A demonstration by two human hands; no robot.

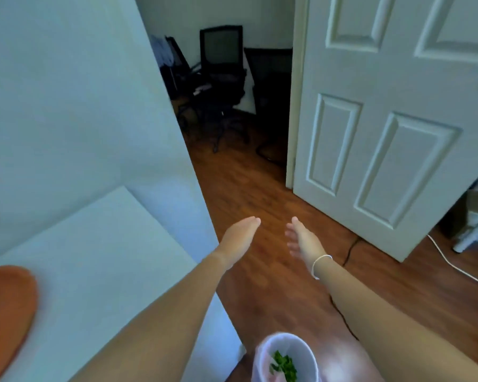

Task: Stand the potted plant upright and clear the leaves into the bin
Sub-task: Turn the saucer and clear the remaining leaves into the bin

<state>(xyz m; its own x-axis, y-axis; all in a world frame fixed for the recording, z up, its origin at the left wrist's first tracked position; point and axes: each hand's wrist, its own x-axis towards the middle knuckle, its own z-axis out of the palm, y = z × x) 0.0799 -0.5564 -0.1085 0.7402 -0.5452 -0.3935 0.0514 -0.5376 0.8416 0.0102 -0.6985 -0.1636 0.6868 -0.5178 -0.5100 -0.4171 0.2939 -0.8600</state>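
A white bin (304,351) stands on the wooden floor at the bottom edge, between my forearms, with green leaves (284,363) lying inside it. My left hand (239,235) and my right hand (301,239) are stretched out ahead over the floor, palms facing each other a short gap apart, fingers straight and holding nothing. A terracotta-orange pot (7,315) shows blurred at the left edge on the white table (100,271); I cannot tell whether it stands upright, and no plant shows.
A white wall corner (160,133) rises left of the hands. A white panelled door (375,133) stands open on the right. Black office chairs (224,86) fill the dark room beyond. Cables (453,267) trail over the floor at the right.
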